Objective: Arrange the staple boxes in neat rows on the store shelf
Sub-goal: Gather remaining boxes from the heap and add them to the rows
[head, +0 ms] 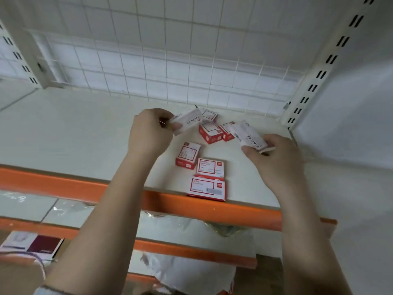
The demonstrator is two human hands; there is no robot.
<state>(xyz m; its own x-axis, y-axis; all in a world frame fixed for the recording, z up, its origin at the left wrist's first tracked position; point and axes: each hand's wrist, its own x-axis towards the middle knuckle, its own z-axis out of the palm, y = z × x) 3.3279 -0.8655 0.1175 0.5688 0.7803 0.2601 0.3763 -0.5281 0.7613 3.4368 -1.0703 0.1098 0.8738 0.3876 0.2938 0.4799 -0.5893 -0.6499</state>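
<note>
A person's left hand [150, 130] pinches one small white-and-red cardboard staple box [187, 120] by its end above the pale cream shelf board [74, 133] of a store rack, the box tilted and clear of the surface. To its right, three more red-and-white boxes [211, 133] sit in a loose, skewed huddle near the white wire-grid back panel [148, 60], some on their sides. In front of them a lone tilted box [188, 155] lies slightly askew, and two flat boxes [209, 177] lie one behind the other at the shelf's orange front lip [63, 184], roughly squared to it. Farthest right, the right hand [274, 158] grips a second lifted white staple box [249, 136], fingers curled round its lower end. Sorting appears to be at an early stage: only the front pair hints at a row. The next move likely calls for turning each held box label-up and setting it down flush beside the front pair, edges parallel to the lip, before the scattered cluster behind is gathered.
</note>
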